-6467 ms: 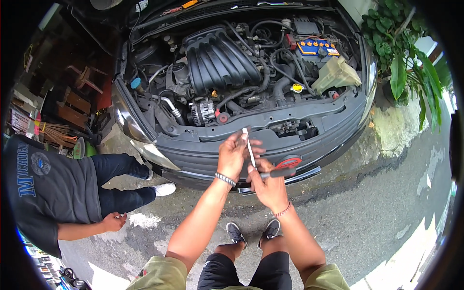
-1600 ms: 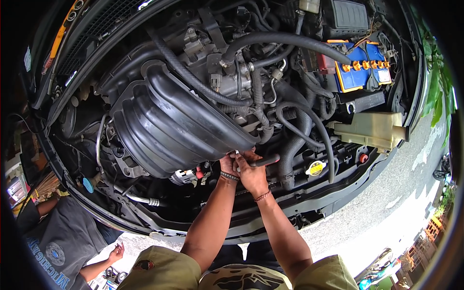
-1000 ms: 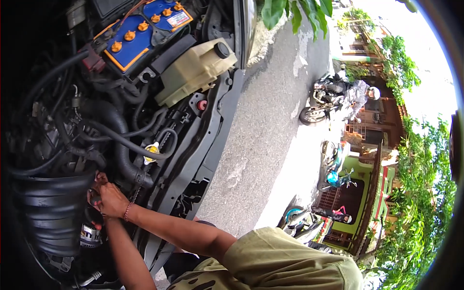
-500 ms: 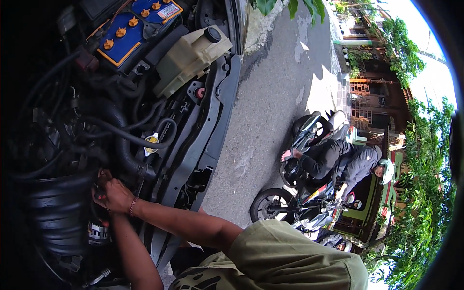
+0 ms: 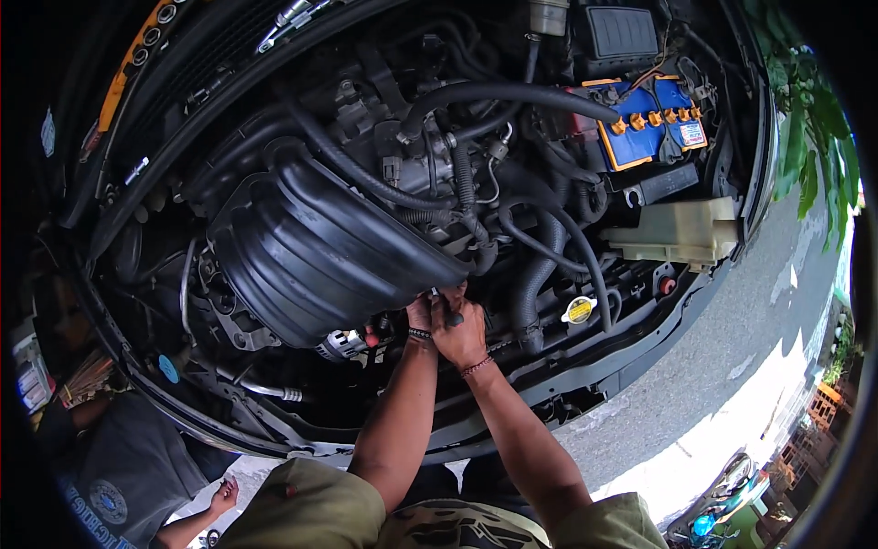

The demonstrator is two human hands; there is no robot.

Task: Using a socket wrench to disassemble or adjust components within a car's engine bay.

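Observation:
Both my hands are low in the engine bay, at the front lower edge of the black ribbed intake manifold (image 5: 320, 247). My left hand (image 5: 421, 309) reaches under that edge, its fingers mostly hidden behind the manifold and my other hand. My right hand (image 5: 462, 334), just right of it, is closed on a dark-handled tool (image 5: 454, 319) whose tip is hard to make out. A thick corrugated hose (image 5: 540, 284) runs just to the right, and a silver alternator (image 5: 340, 346) sits below left.
A battery (image 5: 640, 133), translucent reservoir (image 5: 672, 238) and yellow-labelled cap (image 5: 578, 311) lie rightward. Tools (image 5: 146, 37) rest along the bay's rear edge. A co-worker (image 5: 137, 467) is at lower left. The front body rail (image 5: 585, 393) borders the bay; motorbikes (image 5: 722, 503) are beyond.
My hands have moved from above the bumper down into the engine bay. My view swung toward the street with passing riders, then back onto the engine. The tool's handle has changed angle.

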